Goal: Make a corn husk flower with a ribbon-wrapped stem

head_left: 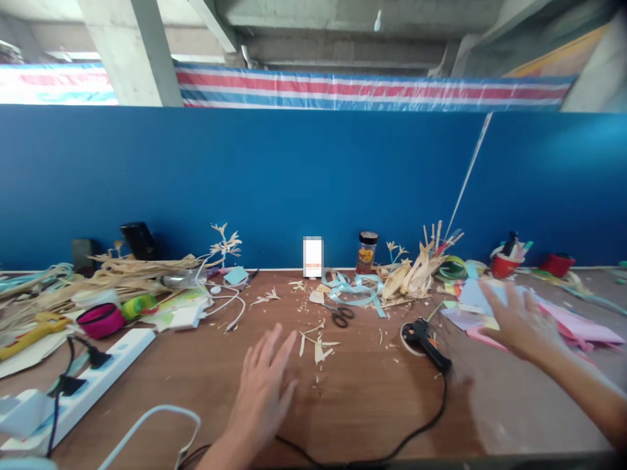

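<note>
**Both hands empty over the table**

I see the left hand (264,385) flat, fingers spread, holding nothing. Husk scraps (317,347) lie just beyond its fingertips. The right hand (514,316) is spread too, empty, over the coloured paper (578,323). The glue gun (425,339) lies between them, nearer the right hand, long axis running toward me and rightward.

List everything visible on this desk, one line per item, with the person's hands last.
scissors: 1, black handles, desk centre
glue gun: 1, black, corded, right of centre
jar: 1, black lid, against blue partition
ribbon: tangle, light blue, behind scissors
dried husks: pile, tan, right of jar
power strip: 1, white, left front
tape roll: 1, pink, left
paper sheets: several, pink and pale, right
left hand: open, over the desk
right hand: open, blurred, over the paper sheets
</note>
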Motion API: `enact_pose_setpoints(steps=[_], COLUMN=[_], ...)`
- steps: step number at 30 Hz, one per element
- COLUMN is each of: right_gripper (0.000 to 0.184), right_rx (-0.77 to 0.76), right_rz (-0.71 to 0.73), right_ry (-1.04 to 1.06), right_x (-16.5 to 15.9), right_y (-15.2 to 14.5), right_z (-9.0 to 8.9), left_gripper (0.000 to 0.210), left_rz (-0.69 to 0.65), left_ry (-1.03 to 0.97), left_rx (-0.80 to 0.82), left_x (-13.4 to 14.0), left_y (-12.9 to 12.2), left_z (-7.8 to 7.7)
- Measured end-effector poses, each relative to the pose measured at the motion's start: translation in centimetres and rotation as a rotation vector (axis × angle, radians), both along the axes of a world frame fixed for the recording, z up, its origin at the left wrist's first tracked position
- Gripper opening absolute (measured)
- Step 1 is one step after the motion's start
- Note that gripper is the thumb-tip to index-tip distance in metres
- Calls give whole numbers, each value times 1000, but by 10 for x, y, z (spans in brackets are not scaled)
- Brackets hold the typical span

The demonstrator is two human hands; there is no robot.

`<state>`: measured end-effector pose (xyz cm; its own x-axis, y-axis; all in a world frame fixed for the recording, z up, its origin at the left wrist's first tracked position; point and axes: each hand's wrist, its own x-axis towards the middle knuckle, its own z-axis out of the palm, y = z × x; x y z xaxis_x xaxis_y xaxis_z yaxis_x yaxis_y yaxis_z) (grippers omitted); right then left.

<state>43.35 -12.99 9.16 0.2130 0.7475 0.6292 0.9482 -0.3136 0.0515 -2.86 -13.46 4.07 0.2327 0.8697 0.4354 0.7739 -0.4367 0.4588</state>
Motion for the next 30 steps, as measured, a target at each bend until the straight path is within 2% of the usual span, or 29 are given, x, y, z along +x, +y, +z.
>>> enact_pose_setpoints(steps=[1, 2, 3, 4, 6, 8, 9, 10, 12, 18, 21, 25, 27, 30], right_gripper=[43, 43, 39, 35, 32, 39, 40, 38, 34, 26, 20, 37, 42, 24], right_rx=[-54, -135, -219, -260, -217, -121, -137, -179, -258, -324, -316, -241, -253, -275], right_rz=[1, 10, 8, 0, 43, 185, 300, 402, 508, 840, 893, 897, 890, 787], right_ry=[-56, -48, 11, 81, 64, -56, -47, 19, 154, 157, 224, 305, 303, 318], right_x=[7, 9, 8, 2, -17, -44, -58, -74, -105, -189, -217, -243, -251, -256], right_y=[4, 8, 11, 15, 21, 26, 28, 30, 33, 40, 47, 56, 60, 63], right_z=[0, -1, -1, 0, 3, 7, 10, 11, 12, -6, -22, -41, -48, -55], left_gripper=[40, 34, 31, 31, 34, 39, 36, 30, 24, 21, 20, 18, 19, 21], left_rz=[50, 38, 21, 69, 148, 167, 159, 151, 124, 37, 11, -44, -84, -142], left_ry=[67, 145, 217, 248, 271, 292, 316, 341, 387, 418, 407, 332, 247, -8], left_rx=[53, 61, 38, 30, 56, 89, 81, 65, 38, -49, -38, 70, 99, 33], left_x=[2, 5, 9, 14, 23, 31, 34, 38, 43, 52, 51, 51, 52, 54], left_y=[8, 16, 23, 30, 42, 53, 58, 63, 73, 96, 96, 88, 86, 88], left_z=[-4, -7, -10, -13, -15, -16, -16, -16, -18, -26, -23, -13, -8, -5])
